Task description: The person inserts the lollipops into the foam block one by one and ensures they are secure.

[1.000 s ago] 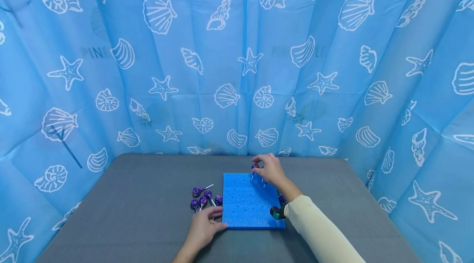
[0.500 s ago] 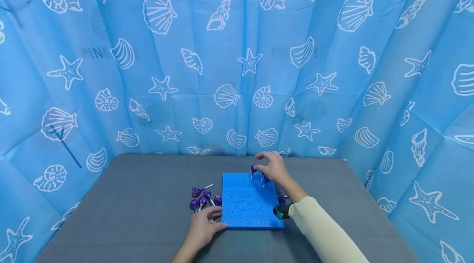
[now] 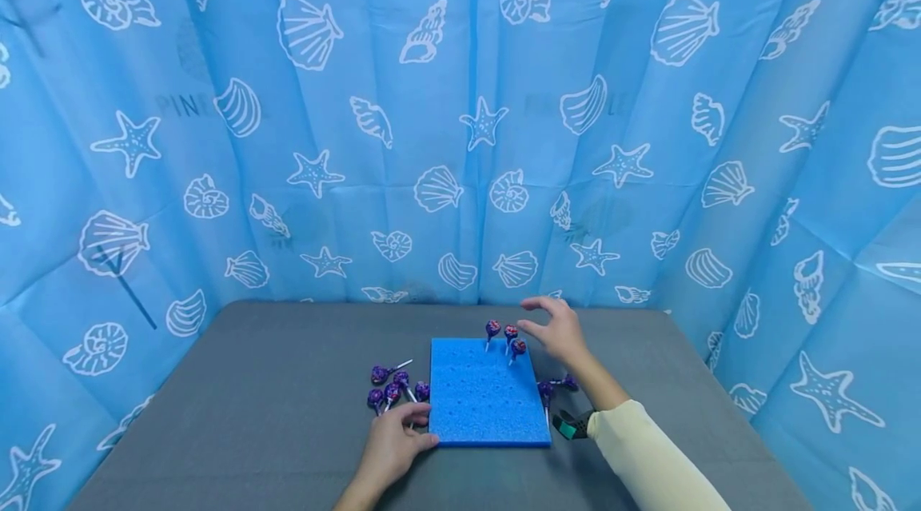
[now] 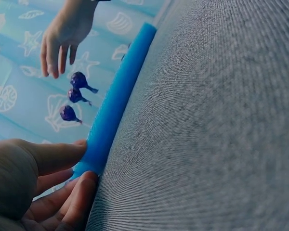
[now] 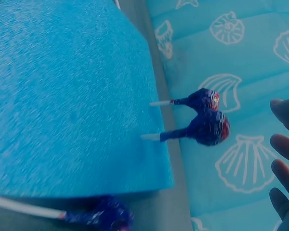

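Observation:
A flat blue foam block (image 3: 485, 399) with small holes lies on the table. Its near left corner is held by my left hand (image 3: 394, 441), thumb on one side and fingers on the other in the left wrist view (image 4: 50, 178). Three purple-wrapped lollipops (image 3: 492, 328) stand on their sticks in the block's far right part. Just to the right of them my right hand (image 3: 563, 333) hovers with fingers apart, holding nothing. In the right wrist view, two standing lollipops (image 5: 209, 128) show, with a gap between them and the fingertips (image 5: 284, 144).
Several loose lollipops (image 3: 392, 392) lie left of the block, close to my left hand. More lollipops (image 3: 545, 391) lie along its right side, below my right forearm. The grey table (image 3: 288, 383) ends at a blue shell-patterned curtain (image 3: 460, 135).
My right hand has let go of the lollipop at the far edge and moved right, away from it. That lollipop now stands by itself. The left hand has stayed put.

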`<state>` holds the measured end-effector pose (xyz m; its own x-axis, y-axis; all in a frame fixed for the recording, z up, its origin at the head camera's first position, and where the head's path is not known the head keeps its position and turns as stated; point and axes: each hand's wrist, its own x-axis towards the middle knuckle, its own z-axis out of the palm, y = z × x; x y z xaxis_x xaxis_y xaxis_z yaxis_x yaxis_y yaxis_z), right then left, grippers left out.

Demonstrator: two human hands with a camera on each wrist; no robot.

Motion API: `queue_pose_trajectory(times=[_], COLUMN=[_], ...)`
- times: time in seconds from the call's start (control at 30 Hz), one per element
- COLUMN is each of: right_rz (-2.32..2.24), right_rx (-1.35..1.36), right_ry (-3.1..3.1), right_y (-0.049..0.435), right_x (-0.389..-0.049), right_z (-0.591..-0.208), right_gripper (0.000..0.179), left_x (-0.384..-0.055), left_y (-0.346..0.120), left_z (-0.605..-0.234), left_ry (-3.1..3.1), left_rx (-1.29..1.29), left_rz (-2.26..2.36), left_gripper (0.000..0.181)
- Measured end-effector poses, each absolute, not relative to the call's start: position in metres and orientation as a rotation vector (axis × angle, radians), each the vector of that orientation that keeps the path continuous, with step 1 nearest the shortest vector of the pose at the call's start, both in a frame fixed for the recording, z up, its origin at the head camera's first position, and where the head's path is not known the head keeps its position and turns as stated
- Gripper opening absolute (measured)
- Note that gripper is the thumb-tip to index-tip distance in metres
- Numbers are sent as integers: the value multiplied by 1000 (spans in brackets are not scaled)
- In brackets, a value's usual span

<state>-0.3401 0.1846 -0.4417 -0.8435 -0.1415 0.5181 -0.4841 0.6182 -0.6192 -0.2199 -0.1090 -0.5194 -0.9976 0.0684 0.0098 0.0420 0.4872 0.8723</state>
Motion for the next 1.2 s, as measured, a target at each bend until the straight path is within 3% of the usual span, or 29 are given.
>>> queue_pose_trajectory(times=[1.2], right_rz=[1144], right_rx=[251], right_ry=[-2619], right_y=[245], right_x=[-287], right_z=[-498], right_gripper=[34], left_x=[-216], left_y=[-108], left_z=[-519], left_ry=[2688], left_rx=[86], left_rz=[1524], left_gripper=[44])
